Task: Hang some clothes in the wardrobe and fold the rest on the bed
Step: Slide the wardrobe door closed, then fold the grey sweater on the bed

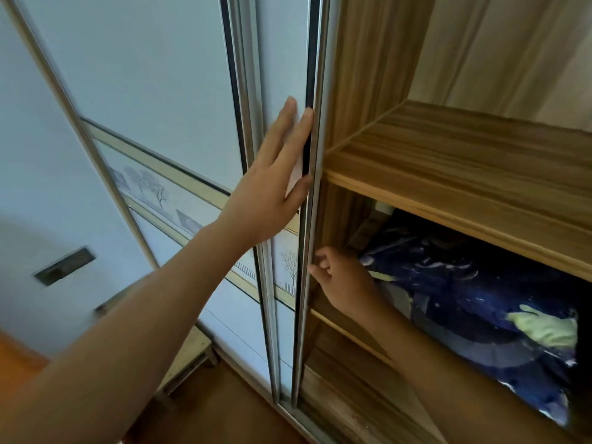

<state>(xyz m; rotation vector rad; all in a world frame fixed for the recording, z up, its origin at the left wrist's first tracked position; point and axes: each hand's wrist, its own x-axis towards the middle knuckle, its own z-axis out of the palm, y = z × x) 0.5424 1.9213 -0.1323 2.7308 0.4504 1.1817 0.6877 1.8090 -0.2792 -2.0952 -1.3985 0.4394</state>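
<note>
A home bedroom: a sliding wardrobe door [144, 75] at 10 o'clock, wooden shelves [464, 174] at 2, dark blue bedding [464, 299] at 4.

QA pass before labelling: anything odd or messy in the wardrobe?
Only the dark blue fabric under the shelf: it lies crumpled in a heap, a pale green piece on top, neither folded nor hung. Door and shelf look intact.

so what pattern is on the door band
Bare grey trees on a white band across the door; head view.
</note>
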